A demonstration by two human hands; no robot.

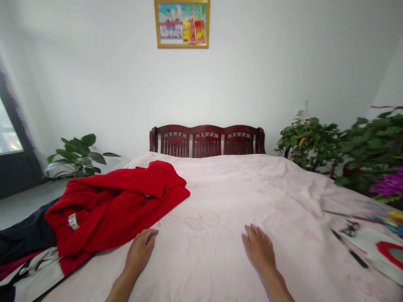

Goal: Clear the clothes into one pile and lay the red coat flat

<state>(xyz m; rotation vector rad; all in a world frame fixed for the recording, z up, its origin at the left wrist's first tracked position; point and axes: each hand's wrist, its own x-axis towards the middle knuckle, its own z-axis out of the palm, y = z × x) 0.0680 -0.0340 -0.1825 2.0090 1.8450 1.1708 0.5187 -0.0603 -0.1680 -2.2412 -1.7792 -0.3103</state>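
A white label (73,221) on the red garment (126,199) is bearing dark marks too blurred to read. The framed picture (181,24) on the wall (252,75) is showing red-and-yellow panels (189,30); no legible characters are appearing on either item.

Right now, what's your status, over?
Left grip empty, beside red coat. Right grip empty, over pale pink sheet. Scissors far right, away from both grips.

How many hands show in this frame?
2: the left hand beside the red garment, and the right hand over the pale pink cloth. Neither is hidden.
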